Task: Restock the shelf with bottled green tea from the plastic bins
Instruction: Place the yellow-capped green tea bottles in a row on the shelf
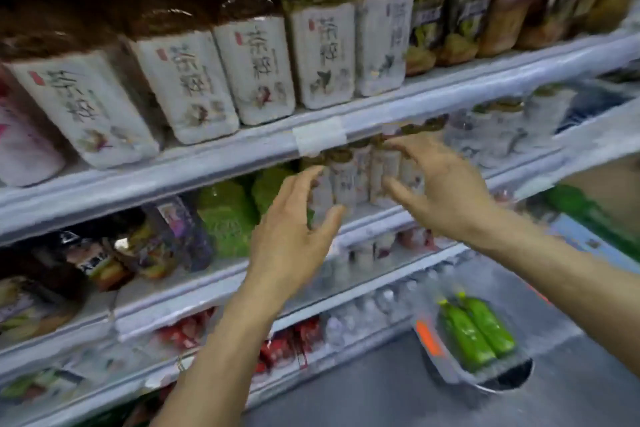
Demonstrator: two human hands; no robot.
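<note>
Bottles (346,180) on the shelf (242,156) — left hand (291,236) and right hand (446,184) fingers spread, loosely touching them.

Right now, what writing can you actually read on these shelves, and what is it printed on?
"茶粹", as far as the blur allows: large vertical characters on the white-labelled bottles on the upper shelf.
Small red seal beside those characters: too blurred to read.
White tag on the shelf rail: unreadable.
Small bottles between the hands: blurred.
Green bottles in the bin: no legible text.
</note>
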